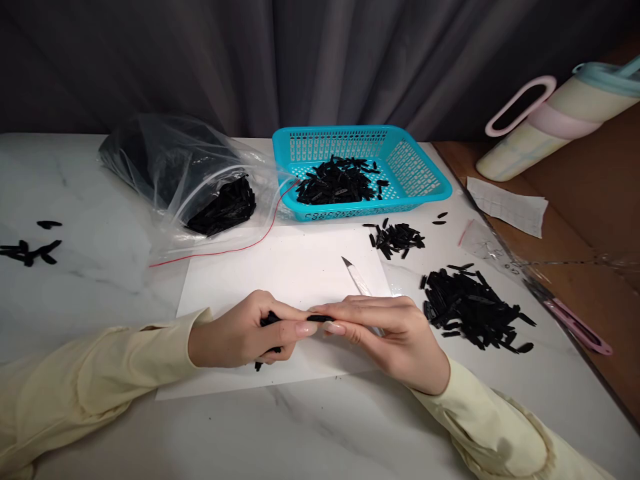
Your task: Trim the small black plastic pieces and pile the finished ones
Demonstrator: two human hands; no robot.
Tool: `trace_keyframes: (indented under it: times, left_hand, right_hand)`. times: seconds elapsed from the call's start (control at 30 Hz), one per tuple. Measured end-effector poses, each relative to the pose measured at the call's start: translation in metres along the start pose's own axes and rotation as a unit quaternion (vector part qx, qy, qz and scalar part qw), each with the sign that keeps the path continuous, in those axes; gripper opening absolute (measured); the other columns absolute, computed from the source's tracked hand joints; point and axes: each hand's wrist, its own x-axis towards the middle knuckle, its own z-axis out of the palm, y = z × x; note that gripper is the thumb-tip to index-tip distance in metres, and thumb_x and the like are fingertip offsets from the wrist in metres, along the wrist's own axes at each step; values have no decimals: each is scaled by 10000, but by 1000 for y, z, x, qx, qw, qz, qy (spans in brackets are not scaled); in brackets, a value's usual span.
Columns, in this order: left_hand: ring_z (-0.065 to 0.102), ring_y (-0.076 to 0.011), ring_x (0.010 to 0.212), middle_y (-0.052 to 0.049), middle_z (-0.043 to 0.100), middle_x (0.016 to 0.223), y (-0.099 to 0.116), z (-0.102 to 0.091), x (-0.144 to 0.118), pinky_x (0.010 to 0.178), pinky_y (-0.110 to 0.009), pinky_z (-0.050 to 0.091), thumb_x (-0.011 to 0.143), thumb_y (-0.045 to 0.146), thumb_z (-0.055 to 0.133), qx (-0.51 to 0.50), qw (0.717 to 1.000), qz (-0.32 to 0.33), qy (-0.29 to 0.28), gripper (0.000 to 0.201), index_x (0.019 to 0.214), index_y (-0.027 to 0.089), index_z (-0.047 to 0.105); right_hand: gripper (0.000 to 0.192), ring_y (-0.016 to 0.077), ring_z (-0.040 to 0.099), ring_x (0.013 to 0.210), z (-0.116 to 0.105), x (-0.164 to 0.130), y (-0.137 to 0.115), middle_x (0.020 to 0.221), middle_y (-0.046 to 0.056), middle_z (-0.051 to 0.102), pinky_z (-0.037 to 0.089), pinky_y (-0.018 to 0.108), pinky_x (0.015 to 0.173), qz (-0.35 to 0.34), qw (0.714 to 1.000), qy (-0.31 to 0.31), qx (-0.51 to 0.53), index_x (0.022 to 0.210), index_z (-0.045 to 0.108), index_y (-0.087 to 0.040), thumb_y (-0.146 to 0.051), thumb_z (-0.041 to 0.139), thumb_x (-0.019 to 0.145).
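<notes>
Above a white sheet of paper (pixel 220 273), my left hand (pixel 250 330) and my right hand (pixel 390 330) meet fingertip to fingertip. Between them they pinch one thin black strip (pixel 319 319), lying level. More black pieces (pixel 270 320) are tucked in the curled fingers of my left hand and poke out below. A craft knife (pixel 356 275) with a pointed blade rests on the paper, its handle partly hidden behind my right hand. To the right of that hand lies a large heap of black strips (pixel 473 307).
A blue perforated basket (pixel 425 193) holds many black strips. Left of it, an open clear zip bag (pixel 170 160) contains more. A smaller pile (pixel 397 239) and some loose pieces (pixel 33 252) lie about. Pink-handled scissors (pixel 575 323), a paper slip (pixel 510 205) and a tumbler (pixel 550 123) stand or lie right.
</notes>
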Motion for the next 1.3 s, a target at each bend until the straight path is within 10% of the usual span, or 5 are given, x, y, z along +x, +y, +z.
trace_keyframes:
  times: [1.0, 1.13, 1.3]
  left_hand:
    - [278, -50, 383, 49, 352, 405, 4, 0, 0, 417, -236, 275, 896, 346, 411, 0, 1000, -14, 1, 474, 461, 157, 421]
    - [267, -56, 398, 78, 344, 424, 5, 0, 1, 416, -218, 285, 888, 333, 426, -19, 999, -28, 8, 352, 896, 88, 678]
    - [260, -57, 406, 86, 351, 430, 6, 0, 1, 423, -215, 293, 879, 317, 441, -21, 999, -32, 5, 424, 1201, 75, 574]
  right_hand:
    - [219, 147, 664, 641, 0, 1, -3, 808, 56, 735, 550, 235, 586, -31, 999, 26, -3, 952, 719, -147, -50, 625, 780]
    - [219, 169, 680, 733, -24, 2, -14, 873, 34, 732, 557, 272, 674, -48, 990, 49, -122, 944, 717, -195, -78, 587, 812]
    - [158, 239, 664, 717, -100, -3, -3, 828, 57, 729, 511, 363, 673, 62, 903, 113, -409, 837, 736, -225, -281, 590, 816]
